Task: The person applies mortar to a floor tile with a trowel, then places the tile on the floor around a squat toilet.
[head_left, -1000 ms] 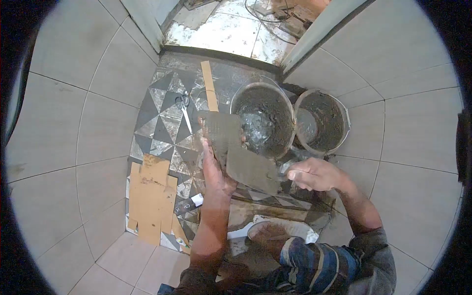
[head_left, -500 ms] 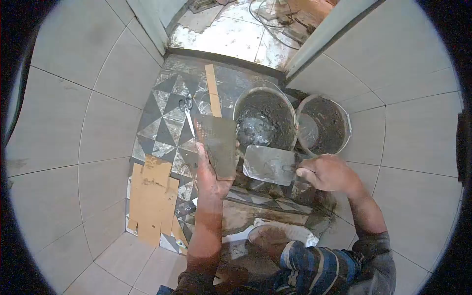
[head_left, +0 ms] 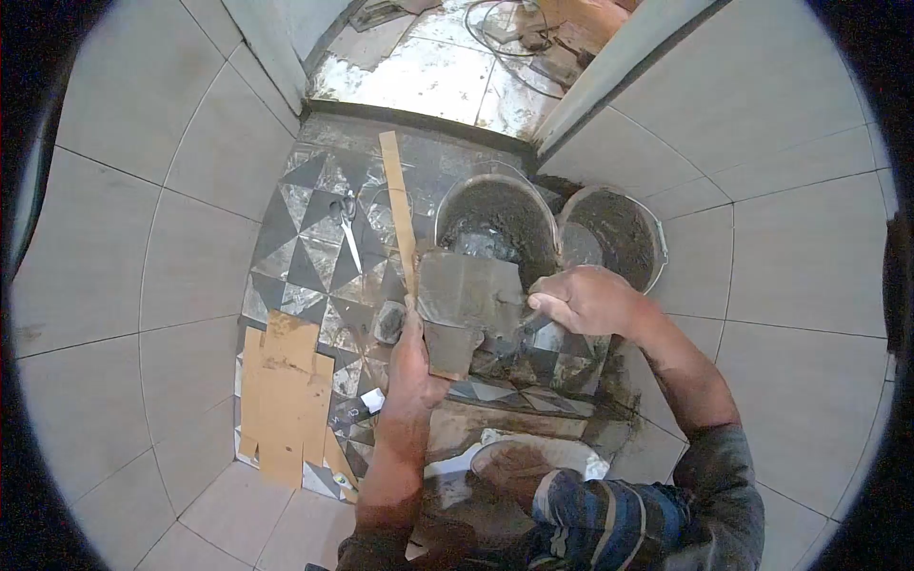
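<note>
My left hand point(head_left: 411, 366) grips a cement-smeared tile point(head_left: 451, 352) by its left and lower edges, holding it over the floor. In my right hand point(head_left: 592, 301) is a flat rectangular trowel point(head_left: 468, 291), its handle mostly hidden under the closed fingers. The trowel's blade overlaps the upper part of the tile and covers it in this view. Right behind the blade stands a bucket point(head_left: 439, 225) with dark wet mortar on its inner wall and a shiny wet patch at the bottom. A second mortar-smeared bucket point(head_left: 660, 249) is beside it, partly behind my right hand.
Scissors point(head_left: 348, 225) and a long cardboard strip point(head_left: 395, 195) lie on the patterned floor. A grey lump point(head_left: 389, 322) sits by my left hand, with cardboard sheets point(head_left: 286, 390) further left. Tiled walls close in both sides; a doorway sill point(head_left: 419, 116) lies ahead.
The trowel has moved left and up from beside the tile to over its upper part. My right hand has moved the same way. The tile is slightly lower in view.
</note>
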`<state>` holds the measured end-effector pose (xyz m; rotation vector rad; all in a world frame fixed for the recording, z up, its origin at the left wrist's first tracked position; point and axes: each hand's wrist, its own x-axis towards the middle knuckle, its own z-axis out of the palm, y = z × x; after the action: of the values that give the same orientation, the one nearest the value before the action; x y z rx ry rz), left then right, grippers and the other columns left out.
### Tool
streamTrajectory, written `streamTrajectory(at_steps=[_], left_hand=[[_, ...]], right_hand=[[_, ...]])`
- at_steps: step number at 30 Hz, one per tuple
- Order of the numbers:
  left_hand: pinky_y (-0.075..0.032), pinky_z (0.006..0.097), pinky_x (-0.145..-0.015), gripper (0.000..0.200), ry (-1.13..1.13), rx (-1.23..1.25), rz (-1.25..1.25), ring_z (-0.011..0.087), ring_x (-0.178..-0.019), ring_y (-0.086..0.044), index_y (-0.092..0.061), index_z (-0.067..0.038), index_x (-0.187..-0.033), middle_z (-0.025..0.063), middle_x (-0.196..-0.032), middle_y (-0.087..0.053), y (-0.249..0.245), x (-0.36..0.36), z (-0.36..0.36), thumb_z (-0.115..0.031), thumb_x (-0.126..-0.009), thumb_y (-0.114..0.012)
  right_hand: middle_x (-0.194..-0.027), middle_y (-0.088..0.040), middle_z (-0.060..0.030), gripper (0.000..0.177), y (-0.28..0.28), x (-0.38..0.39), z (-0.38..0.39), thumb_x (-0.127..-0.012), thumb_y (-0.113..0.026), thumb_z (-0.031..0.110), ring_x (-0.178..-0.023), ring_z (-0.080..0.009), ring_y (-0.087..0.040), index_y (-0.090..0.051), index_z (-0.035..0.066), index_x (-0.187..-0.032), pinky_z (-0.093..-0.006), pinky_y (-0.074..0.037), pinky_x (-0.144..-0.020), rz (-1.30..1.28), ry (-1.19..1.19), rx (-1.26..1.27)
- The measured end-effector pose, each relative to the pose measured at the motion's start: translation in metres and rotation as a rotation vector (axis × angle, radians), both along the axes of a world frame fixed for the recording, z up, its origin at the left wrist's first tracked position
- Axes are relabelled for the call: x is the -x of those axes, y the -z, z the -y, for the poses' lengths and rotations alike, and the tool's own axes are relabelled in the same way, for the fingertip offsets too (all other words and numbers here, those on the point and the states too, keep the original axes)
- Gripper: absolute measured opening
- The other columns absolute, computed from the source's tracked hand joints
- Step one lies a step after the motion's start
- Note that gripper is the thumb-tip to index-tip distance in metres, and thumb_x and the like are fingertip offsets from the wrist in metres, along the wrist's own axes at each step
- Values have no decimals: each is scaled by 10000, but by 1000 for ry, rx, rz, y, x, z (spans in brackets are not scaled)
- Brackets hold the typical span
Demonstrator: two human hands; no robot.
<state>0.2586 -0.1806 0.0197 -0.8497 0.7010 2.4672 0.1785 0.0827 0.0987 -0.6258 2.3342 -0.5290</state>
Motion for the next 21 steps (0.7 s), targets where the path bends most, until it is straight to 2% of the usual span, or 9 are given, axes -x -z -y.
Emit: streamTrajectory(at_steps=[4,5,7,11,13,15,16,18,21], left_hand=[[-617,492,-921,605,4,61,95,316,-1182,-692,-488,-94,-1514,137,-1390,-653,-8,1,1,-543,-1119,-394],[-611,453,-917,634,-7,11,-3,293,-1128,-706,-513,-75,-1487,140,-1334,-678,-5,2,4,-567,-1121,-349],[-605,415,-913,674,-15,-36,-97,269,-1075,-720,-538,-56,-1459,143,-1278,-704,-4,5,9,-591,-1123,-304],[-602,389,-867,697,14,-34,-86,249,-1015,-726,-566,-39,-1424,148,-1224,-718,5,14,17,-600,-1123,-282],[-600,376,-860,688,62,-46,-116,244,-1004,-727,-574,-32,-1411,148,-1220,-715,3,13,11,-593,-1125,-297],[-570,361,-867,626,97,302,-91,213,-999,-702,-599,-18,-1371,128,-1182,-711,-12,13,0,-541,-1134,-350],[-570,361,-867,626,110,297,-90,213,-999,-702,-599,-18,-1371,128,-1182,-711,-9,11,-1,-541,-1134,-350],[-587,364,-875,546,222,644,-268,195,-1011,-701,-594,2,-1349,104,-1185,-696,3,7,4,-469,-1130,-427],[-474,333,-969,517,142,741,-316,158,-1065,-603,-627,31,-1313,108,-1169,-688,14,8,5,-408,-1141,-414]], right_hand=[[-877,-672,-227,377,0,-6,-22,-1080,-524,362,-844,-457,-664,-687,42,-962,-520,-530,-743,-107,44,88],[-877,-672,-227,377,-2,-4,-31,-1080,-524,362,-844,-457,-664,-687,42,-962,-520,-530,-743,-104,44,88],[-961,-700,-263,413,-8,-1,-49,-1085,-465,421,-905,-495,-677,-683,71,-1071,-594,-529,-833,-30,115,-210],[-930,-695,-270,419,-10,-5,-65,-1087,-461,412,-889,-501,-674,-678,54,-1067,-591,-527,-819,-83,172,-240],[-890,-696,-263,426,-29,-7,-44,-1084,-469,406,-872,-506,-675,-670,33,-1043,-601,-523,-805,-102,207,-97],[-856,-662,-271,422,-35,-4,-24,-1095,-477,392,-851,-501,-653,-657,21,-1004,-578,-511,-777,-132,184,-26],[-823,-629,-279,426,-37,-2,-15,-1106,-485,378,-829,-497,-631,-644,9,-966,-555,-498,-750,-159,143,49],[-847,-658,-284,434,-44,3,1,-1098,-473,387,-847,-502,-655,-654,9,-985,-582,-506,-774,-91,137,-12],[-864,-683,-293,437,-53,3,17,-1091,-464,387,-861,-506,-679,-665,11,-999,-607,-516,-796,11,107,-68]])
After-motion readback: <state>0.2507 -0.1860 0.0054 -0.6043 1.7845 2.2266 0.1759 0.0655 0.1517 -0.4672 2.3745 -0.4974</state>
